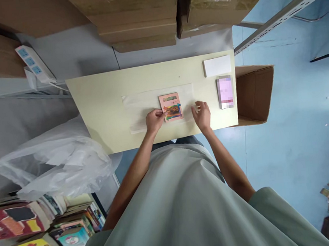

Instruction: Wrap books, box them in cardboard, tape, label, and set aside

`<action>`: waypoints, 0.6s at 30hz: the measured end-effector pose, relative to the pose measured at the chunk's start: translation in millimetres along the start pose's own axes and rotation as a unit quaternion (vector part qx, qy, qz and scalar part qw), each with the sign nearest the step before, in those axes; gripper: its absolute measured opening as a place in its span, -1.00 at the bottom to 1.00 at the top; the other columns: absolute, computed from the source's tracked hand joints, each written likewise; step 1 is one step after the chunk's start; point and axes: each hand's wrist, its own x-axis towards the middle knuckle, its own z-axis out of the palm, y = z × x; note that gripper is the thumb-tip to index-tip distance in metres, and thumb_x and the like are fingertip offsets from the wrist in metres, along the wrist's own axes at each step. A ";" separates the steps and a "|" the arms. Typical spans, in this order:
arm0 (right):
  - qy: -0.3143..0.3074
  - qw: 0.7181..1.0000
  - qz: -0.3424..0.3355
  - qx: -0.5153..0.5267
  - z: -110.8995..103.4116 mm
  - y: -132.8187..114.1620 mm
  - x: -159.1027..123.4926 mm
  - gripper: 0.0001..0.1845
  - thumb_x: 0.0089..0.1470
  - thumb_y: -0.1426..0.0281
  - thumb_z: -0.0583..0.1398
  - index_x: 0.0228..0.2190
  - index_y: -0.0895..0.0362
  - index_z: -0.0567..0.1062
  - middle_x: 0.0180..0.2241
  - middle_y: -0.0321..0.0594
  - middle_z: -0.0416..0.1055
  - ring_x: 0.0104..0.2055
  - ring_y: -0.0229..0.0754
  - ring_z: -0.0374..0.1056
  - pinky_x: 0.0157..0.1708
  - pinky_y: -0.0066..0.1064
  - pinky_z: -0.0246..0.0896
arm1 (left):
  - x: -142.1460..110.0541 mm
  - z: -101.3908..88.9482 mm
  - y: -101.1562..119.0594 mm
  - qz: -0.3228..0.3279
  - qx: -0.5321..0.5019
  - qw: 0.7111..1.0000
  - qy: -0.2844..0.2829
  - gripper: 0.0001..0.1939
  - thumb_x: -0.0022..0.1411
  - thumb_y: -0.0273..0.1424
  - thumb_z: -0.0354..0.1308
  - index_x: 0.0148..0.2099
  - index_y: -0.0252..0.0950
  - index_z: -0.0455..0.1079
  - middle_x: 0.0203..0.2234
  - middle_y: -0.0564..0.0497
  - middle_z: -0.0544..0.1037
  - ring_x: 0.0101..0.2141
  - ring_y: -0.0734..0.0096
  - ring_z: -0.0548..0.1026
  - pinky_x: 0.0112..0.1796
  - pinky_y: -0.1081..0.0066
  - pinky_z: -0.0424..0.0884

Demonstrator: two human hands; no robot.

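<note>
The left hand (155, 121) grips the book (171, 106) by its lower left edge, the thumb laid over the cover and the fingers bent back toward the palm; how far they reach beneath is hidden. The wrist is nearly straight, and the forearm slants up to it from the lower left, passing over the table's near edge. The right hand (201, 115) is free, raised to the right of the book and apart from it, its fingers loosely curled with a gap between thumb and fingertips. Its forearm comes from the lower right, the elbow out from the body, below a short green sleeve (279, 212).

The book lies between the two hands, face up and slightly turned, on the right part of a pale sheet (139, 106). The sheet lies on the cream table (101, 106). Beyond the right hand, near the table's right end, are a pink pack (225, 92) and, above it, a white stack (217, 66). An open carton (255, 95) stands just past that end. To the left of the table is a plastic bag (68, 160), with more books (73, 240) below it.
</note>
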 end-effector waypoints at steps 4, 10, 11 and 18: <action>-0.011 0.997 0.059 0.055 -3.4 6.8 8.3 -0.48 0.39 -0.04 0.23 0.09 0.12 0.52 -0.10 0.04 0.66 -0.12 0.07 0.59 -0.03 -0.06 0.55 | -0.7 1.7 -0.6 0.004 -0.008 1.000 0.012 -0.81 0.18 -0.25 0.48 -0.24 -0.22 0.62 -0.34 -0.02 0.73 -0.27 0.20 0.68 -0.18 0.32 0.49; -0.052 0.993 0.036 0.101 -4.5 -14.3 4.0 -0.54 0.45 0.00 0.14 0.02 0.10 0.56 -0.24 -0.11 0.66 -0.21 -0.02 0.59 -0.09 -0.20 0.52 | -1.7 4.3 -2.2 0.004 -0.071 0.997 0.017 -0.77 0.16 -0.28 0.46 -0.16 -0.23 0.60 -0.33 -0.03 0.72 -0.26 0.23 0.68 -0.18 0.35 0.53; -0.060 0.993 0.014 0.099 -3.0 -20.5 1.3 -0.52 0.47 0.00 0.13 0.09 0.10 0.55 -0.23 -0.13 0.65 -0.21 -0.03 0.59 -0.09 -0.21 0.51 | -1.9 4.5 -2.2 0.005 -0.078 0.997 0.015 -0.77 0.17 -0.28 0.45 -0.15 -0.23 0.59 -0.32 -0.03 0.72 -0.26 0.23 0.68 -0.17 0.34 0.54; -0.172 0.979 -0.106 0.033 40.6 -60.1 0.2 -0.45 0.54 0.16 0.11 0.39 0.14 0.39 -0.15 -0.10 0.67 -0.08 -0.02 0.60 0.00 -0.22 0.52 | -8.7 4.7 -0.8 0.022 -0.067 0.997 0.035 -0.82 0.25 -0.35 0.39 -0.10 -0.24 0.59 -0.27 -0.04 0.71 -0.28 0.25 0.66 -0.13 0.33 0.56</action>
